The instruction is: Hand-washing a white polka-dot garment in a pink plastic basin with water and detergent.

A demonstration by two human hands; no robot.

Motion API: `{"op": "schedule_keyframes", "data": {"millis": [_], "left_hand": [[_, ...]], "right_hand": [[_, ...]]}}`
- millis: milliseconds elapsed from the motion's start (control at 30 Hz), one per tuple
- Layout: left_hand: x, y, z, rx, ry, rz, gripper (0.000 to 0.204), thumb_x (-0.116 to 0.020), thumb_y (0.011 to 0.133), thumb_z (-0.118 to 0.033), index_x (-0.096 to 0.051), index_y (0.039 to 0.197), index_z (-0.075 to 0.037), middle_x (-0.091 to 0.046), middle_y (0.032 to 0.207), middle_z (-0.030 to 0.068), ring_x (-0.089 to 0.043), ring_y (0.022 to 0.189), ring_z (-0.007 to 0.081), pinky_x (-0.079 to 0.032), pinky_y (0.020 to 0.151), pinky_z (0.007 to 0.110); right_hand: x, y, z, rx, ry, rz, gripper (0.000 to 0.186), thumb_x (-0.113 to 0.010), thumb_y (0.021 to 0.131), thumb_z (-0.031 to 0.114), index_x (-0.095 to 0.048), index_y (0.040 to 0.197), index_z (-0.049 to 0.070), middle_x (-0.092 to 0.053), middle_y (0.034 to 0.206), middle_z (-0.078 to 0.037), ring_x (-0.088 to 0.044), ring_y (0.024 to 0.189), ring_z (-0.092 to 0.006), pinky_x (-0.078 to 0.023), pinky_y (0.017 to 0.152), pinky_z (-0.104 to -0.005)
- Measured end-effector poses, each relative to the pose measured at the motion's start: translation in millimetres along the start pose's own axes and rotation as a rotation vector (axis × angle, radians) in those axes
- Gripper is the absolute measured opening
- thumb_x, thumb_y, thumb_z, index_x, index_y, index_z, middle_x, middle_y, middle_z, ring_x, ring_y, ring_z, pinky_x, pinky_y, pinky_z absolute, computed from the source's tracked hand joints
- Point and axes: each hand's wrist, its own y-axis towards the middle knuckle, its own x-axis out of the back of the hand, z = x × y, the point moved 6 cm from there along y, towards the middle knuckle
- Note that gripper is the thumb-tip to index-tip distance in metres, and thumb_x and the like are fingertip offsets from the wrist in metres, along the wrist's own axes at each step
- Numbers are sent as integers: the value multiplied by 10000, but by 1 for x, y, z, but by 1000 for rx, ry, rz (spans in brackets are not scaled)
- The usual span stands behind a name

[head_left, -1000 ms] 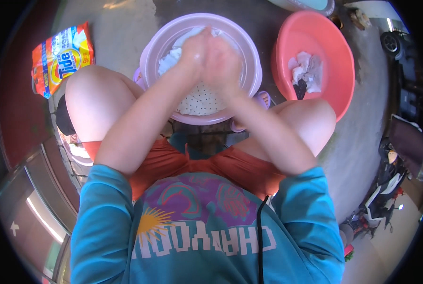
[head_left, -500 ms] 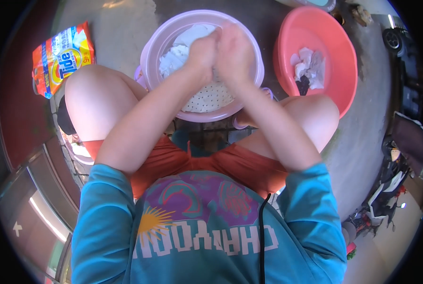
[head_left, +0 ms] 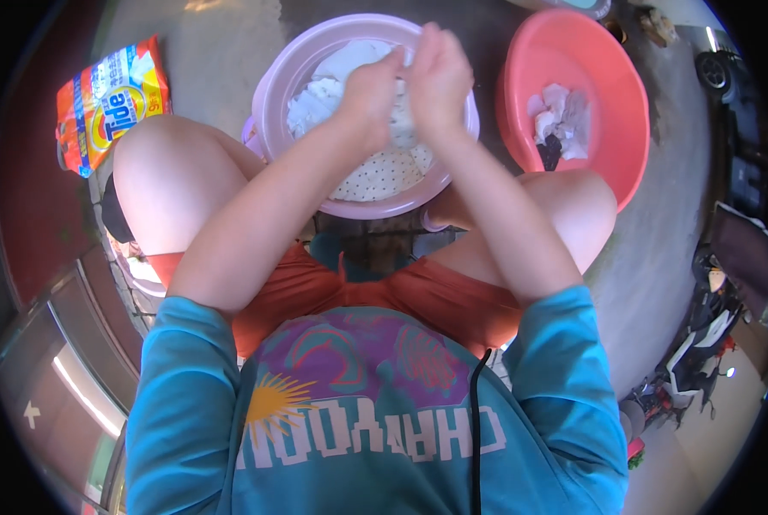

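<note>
My left hand (head_left: 371,99) and my right hand (head_left: 438,81) are raised over a lilac plastic basin (head_left: 272,99) between my knees, fingers curled and close together. Pale cloth (head_left: 400,116) shows between them, gripped by both, though my fingers partly hide it. Inside the basin lie bunched white fabric (head_left: 313,107) toward the left and white cloth with small dark dots (head_left: 375,178) near the front rim.
An orange detergent bag (head_left: 83,103) is at left. Right of me stands a coral basin (head_left: 611,116) holding pale and black cloths (head_left: 560,116); another pale tub (head_left: 573,6) is behind it. Vehicles (head_left: 712,77) line the right edge. Another container (head_left: 139,275) sits by my left leg.
Both hands have shifted slightly right, and the right one has also risen a little and drawn apart from the left, exposing more pale cloth between them.
</note>
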Motion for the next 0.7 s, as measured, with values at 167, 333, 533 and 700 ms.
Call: {"op": "schedule_keyframes", "data": {"millis": [167,333,533,700], "left_hand": [[-1,25,-1,161,-162,512,280,-501,939,-306,-582,953,-39,-616,854,82,-617,767,215,-514,684,391],[56,54,-4,-230,146,79,263,-494,944,-310,-599,919,-70,-619,794,84,-601,649,208,-509,604,378],[12,11,-9,34,4,-1,239,-464,948,-301,-614,913,-118,-622,788,82,-606,699,185,-487,609,309],[10,-5,-18,-66,97,-110,279,-487,941,-308,-604,901,-58,-612,869,111,-589,793,194,-484,697,339]], "right_hand": [[-50,-46,17,354,-117,31,189,-528,895,184,-614,984,40,-643,821,-147,-628,741,-293,-488,693,-377],[-59,-58,40,337,-285,55,246,-524,863,248,-574,963,29,-605,1016,-215,-584,1015,-377,-443,899,-401],[1,-14,40,-136,28,94,203,-500,896,242,-565,853,54,-591,864,-200,-557,898,-322,-450,786,-419],[12,3,38,13,-26,-58,284,-504,919,251,-538,728,43,-570,684,-185,-559,599,-336,-457,576,-385]]}}
